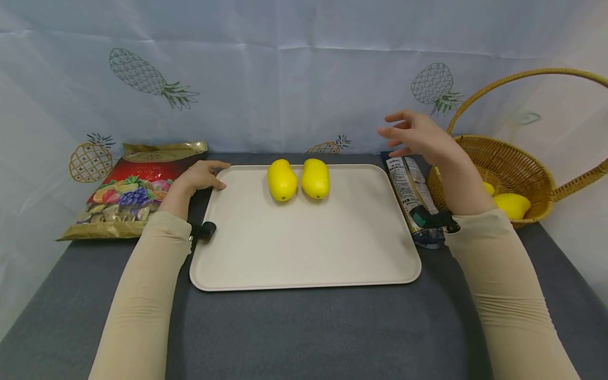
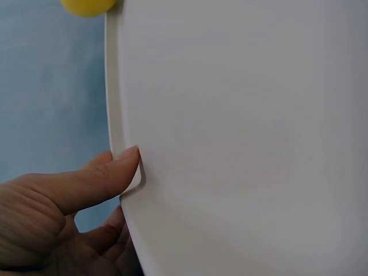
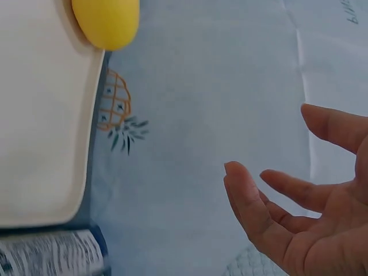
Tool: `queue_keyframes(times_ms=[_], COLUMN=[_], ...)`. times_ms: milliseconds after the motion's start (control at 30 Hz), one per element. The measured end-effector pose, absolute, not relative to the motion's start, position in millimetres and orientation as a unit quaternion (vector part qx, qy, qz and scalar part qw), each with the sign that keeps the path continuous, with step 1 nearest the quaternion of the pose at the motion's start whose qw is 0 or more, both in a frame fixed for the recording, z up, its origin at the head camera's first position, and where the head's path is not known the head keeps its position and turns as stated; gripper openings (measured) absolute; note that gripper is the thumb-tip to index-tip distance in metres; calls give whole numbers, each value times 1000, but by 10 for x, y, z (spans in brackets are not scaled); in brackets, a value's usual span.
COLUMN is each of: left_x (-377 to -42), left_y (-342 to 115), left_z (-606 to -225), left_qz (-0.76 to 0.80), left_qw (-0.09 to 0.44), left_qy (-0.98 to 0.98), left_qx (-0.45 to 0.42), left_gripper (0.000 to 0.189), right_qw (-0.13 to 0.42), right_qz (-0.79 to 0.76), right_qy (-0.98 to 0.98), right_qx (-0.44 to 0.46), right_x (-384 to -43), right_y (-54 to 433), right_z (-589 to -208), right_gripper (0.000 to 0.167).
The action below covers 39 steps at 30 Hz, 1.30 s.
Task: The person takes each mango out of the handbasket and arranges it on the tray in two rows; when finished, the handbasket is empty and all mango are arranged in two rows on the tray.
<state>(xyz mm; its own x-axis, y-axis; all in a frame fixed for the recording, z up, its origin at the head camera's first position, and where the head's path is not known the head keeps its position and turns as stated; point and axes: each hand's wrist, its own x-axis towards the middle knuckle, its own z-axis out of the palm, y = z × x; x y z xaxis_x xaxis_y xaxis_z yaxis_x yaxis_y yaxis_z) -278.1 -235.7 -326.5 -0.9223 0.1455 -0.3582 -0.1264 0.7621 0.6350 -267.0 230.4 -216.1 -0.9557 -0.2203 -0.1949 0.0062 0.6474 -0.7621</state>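
Two yellow, mango-like fruits lie side by side at the back of a cream tray (image 1: 304,243); I see the left fruit (image 1: 282,180) and the right fruit (image 1: 315,178) in the head view. My left hand (image 1: 199,175) grips the tray's back left corner, its thumb (image 2: 118,172) over the rim and other fingers at the outer side. Raised in the air above the tray's back right is my right hand (image 1: 420,137), fingers loosely bent and apart, holding nothing. In the right wrist view it is well away from the tray's fruit (image 3: 109,20).
A wicker basket (image 1: 541,177) with a tall handle stands at right, containing yellow fruit (image 1: 512,205), partly hidden by my right arm. Between tray and basket lies a dark packet with a printed label (image 1: 404,184). A red and gold candy bag (image 1: 135,190) leans at left.
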Motion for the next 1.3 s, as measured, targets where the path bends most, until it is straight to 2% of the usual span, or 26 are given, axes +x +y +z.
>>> queue_keyframes(times_ms=[233, 500, 867, 1100, 1300], left_x=[-2784, -2777, -2791, -2787, -2766], left_y=[-2360, -2376, -2375, -2360, -2348], left_z=[-3251, -3258, -3263, -3261, -3236], left_qz=[348, 348, 350, 349, 347], left_qw=[203, 199, 198, 198, 199], left_qy=[915, 916, 916, 916, 916], left_qx=[5, 6, 7, 3, 4], left_gripper=[68, 68, 67, 67, 66], right_qw=[116, 103, 109, 126, 189], right_qz=[-395, -425, -398, -316, -283], right_qy=[910, 898, 911, 940, 940], right_qx=[-52, -43, -10, -19, -38], right_x=[-2670, -2684, -2647, -2700, -2803], right_y=[2679, 3125, 3755, 4090, 4375], right_z=[-2039, -1980, -1983, -2081, -2255], right_gripper=[82, 76, 51, 69, 74])
